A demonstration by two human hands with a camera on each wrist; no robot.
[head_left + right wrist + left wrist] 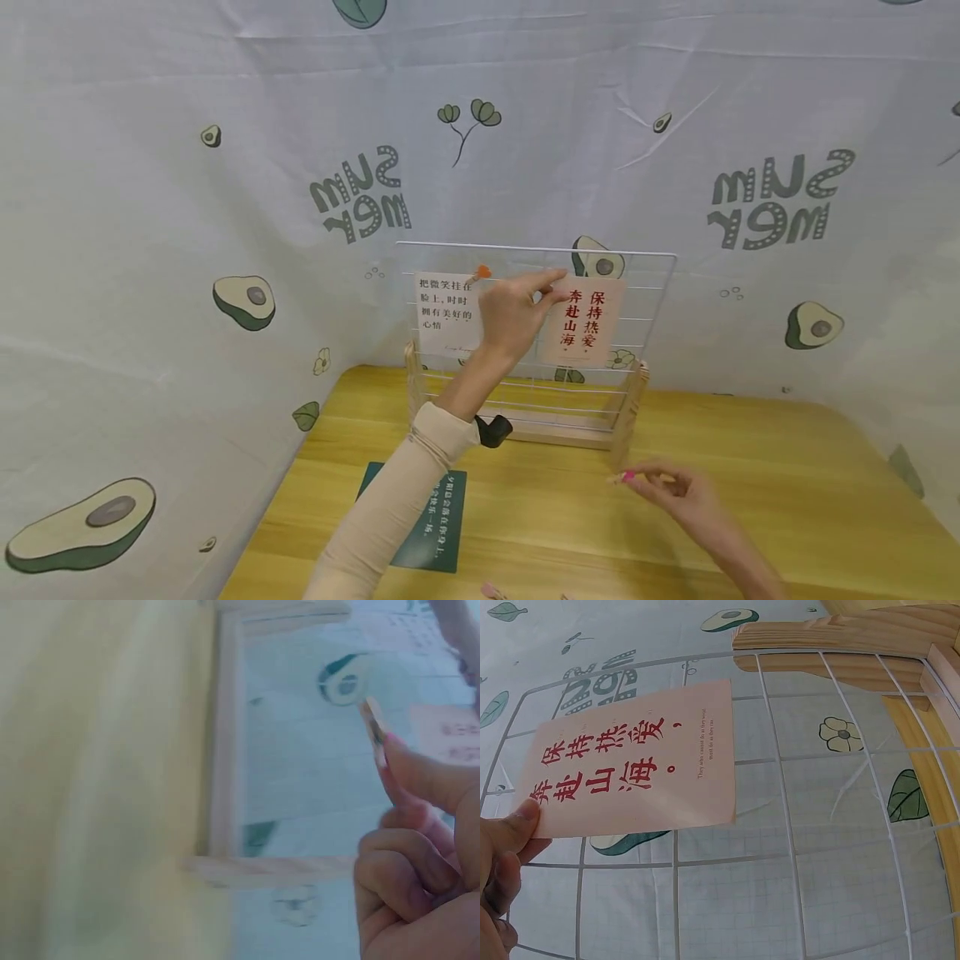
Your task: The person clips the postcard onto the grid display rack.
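Note:
My left hand pinches the upper left corner of a pink card with red Chinese characters. That card lies against the white wire grid rack, and in the left wrist view the thumb shows on its corner. Low on the right, over the table, my right hand holds a small wooden clothespin with a pink decoration between thumb and index finger. To the left on the grid hangs a white card with black writing, under a clothespin with an orange decoration.
Wooden feet carry the rack on the yellow wood-grain table. A dark green card lies partly beneath my left forearm. More clothespins show at the bottom edge. Behind the rack hangs an avocado-print cloth.

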